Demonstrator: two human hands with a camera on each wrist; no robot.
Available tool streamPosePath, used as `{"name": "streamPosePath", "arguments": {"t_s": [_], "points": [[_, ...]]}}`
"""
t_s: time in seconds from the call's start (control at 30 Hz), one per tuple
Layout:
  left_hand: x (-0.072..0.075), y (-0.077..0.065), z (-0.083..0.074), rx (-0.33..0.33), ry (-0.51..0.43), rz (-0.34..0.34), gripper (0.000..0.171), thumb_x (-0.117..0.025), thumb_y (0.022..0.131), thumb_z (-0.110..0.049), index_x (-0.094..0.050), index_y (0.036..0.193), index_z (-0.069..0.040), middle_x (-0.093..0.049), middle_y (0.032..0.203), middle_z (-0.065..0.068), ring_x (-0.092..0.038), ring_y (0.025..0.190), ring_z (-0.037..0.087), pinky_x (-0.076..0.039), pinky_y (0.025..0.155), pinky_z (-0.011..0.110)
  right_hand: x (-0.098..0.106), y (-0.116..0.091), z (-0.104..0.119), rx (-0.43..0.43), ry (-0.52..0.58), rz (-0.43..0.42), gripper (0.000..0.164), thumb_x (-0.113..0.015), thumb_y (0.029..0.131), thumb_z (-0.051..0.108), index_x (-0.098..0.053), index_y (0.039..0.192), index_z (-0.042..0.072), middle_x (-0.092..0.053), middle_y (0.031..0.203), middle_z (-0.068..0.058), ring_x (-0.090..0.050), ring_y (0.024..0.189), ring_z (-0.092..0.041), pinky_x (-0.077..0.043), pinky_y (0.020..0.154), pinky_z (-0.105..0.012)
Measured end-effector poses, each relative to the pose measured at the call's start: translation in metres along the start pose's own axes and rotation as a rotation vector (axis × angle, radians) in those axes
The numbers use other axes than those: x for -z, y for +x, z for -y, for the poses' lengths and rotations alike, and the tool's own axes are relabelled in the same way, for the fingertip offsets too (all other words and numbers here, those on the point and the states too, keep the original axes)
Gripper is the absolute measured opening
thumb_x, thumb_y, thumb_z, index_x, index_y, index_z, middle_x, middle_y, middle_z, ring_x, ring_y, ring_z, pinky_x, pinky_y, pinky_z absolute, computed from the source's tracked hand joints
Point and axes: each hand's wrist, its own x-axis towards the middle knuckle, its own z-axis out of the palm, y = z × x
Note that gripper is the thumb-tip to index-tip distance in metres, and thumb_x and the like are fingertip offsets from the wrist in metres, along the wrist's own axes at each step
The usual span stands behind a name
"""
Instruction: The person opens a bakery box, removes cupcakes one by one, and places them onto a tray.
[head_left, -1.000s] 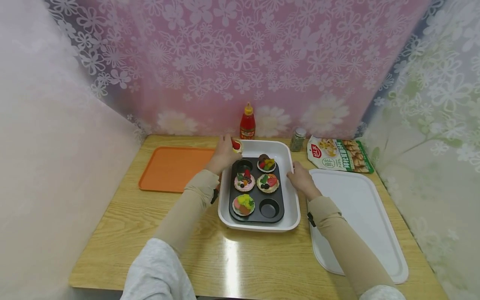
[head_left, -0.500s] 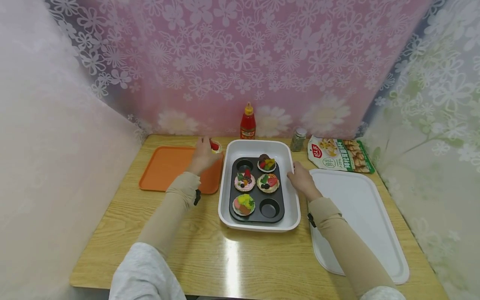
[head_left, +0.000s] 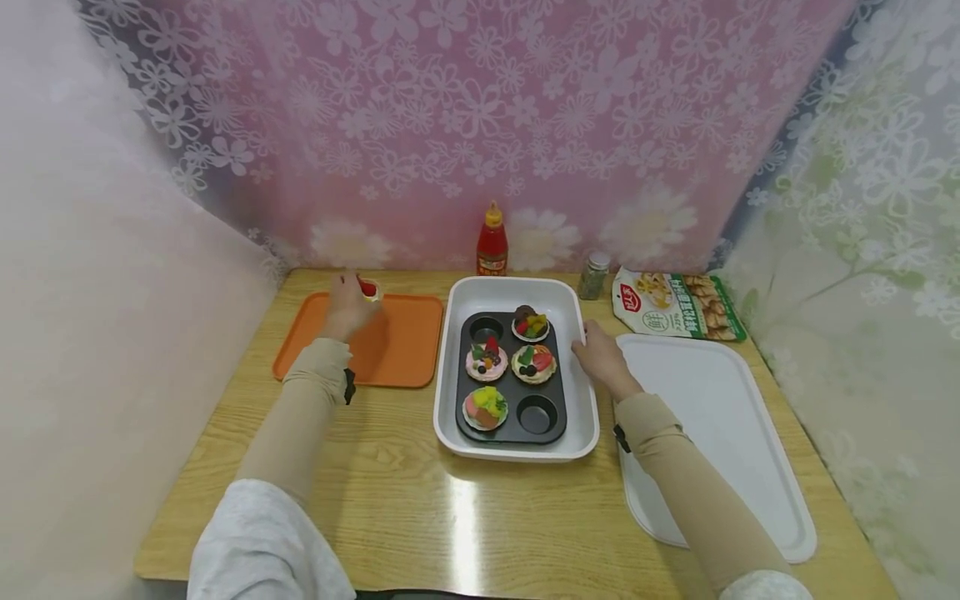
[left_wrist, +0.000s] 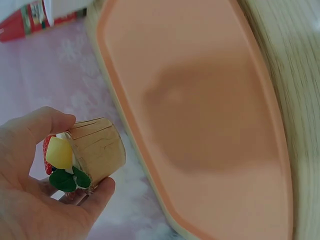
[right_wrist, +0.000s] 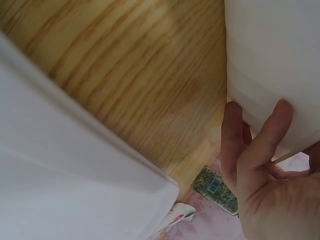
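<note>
My left hand [head_left: 347, 310] pinches a cupcake [left_wrist: 97, 150] in a tan paper cup, topped with yellow fruit, green leaves and a red strawberry. In the left wrist view it is tipped sideways, thumb on one side and fingers on the other. Below lies an orange tray [head_left: 397, 342], which bears the hand's shadow. At the table's middle, a deep white rectangular pan [head_left: 517, 452] holds a black muffin tin [head_left: 498, 432]. Several fruit-topped cupcakes [head_left: 533, 364] sit in the tin's cups. My right hand [head_left: 602, 357] grips the white pan's right rim, fingers against its outer wall [right_wrist: 270, 60].
A red sauce bottle with a yellow cap [head_left: 492, 242] stands behind the white pan. Right of it are a glass spice jar [head_left: 593, 277] and a green-and-white food pouch [head_left: 678, 305]. A flat white tray [head_left: 712, 433] lies at the right. Floral curtains [head_left: 420, 150] enclose the table.
My left hand has carried the cupcake left, from above the white pan's back left corner to over the orange tray. The right hand has stayed at the pan's rim.
</note>
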Motion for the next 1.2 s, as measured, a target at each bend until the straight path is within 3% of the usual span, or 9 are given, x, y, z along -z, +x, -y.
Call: {"name": "streamPosePath", "arguments": {"t_s": [0.3,0.63,0.9,1.2], "points": [[0.014,0.003,0.035,0.044,0.027,0.001,0.078,-0.062,0.1,-0.023,-0.021,0.161,0.006,-0.032,0.155,0.036,-0.048,0.132,0.053,-0.047,0.11,0.063,0.0,0.0,-0.001,0.03,-0.007,-0.011,0.046,-0.045,0.105,0.02,-0.044,0.144,-0.005,-0.059,0.141,-0.032,-0.062,0.125,-0.049,-0.052,0.102,-0.061],[0.006,0.017,0.062,0.127,0.025,-0.069,0.084,-0.07,0.098,-0.017,-0.021,0.162,0.004,-0.033,0.157,0.033,-0.046,0.136,0.055,-0.044,0.114,0.063,0.0,0.0,0.0,-0.013,0.018,0.035,0.053,-0.044,0.109,0.022,-0.034,0.155,-0.004,-0.052,0.152,-0.033,-0.055,0.138,-0.049,-0.048,0.111,-0.062],[0.007,0.025,0.064,0.122,-0.004,-0.13,0.082,-0.067,0.098,-0.015,-0.02,0.162,0.006,-0.031,0.158,0.035,-0.042,0.137,0.058,-0.041,0.115,0.064,0.001,0.0,-0.004,-0.012,0.023,0.024,0.053,-0.043,0.11,0.023,-0.034,0.155,-0.003,-0.052,0.151,-0.033,-0.055,0.138,-0.05,-0.048,0.111,-0.061],[0.008,0.024,0.07,0.156,-0.009,-0.096,0.084,-0.063,0.102,-0.02,-0.012,0.164,0.003,-0.025,0.164,0.034,-0.038,0.14,0.06,-0.04,0.115,0.068,0.0,-0.001,-0.004,0.005,0.03,0.039,0.053,-0.042,0.111,0.022,-0.032,0.156,-0.003,-0.05,0.154,-0.033,-0.054,0.139,-0.048,-0.048,0.112,-0.06]]}}
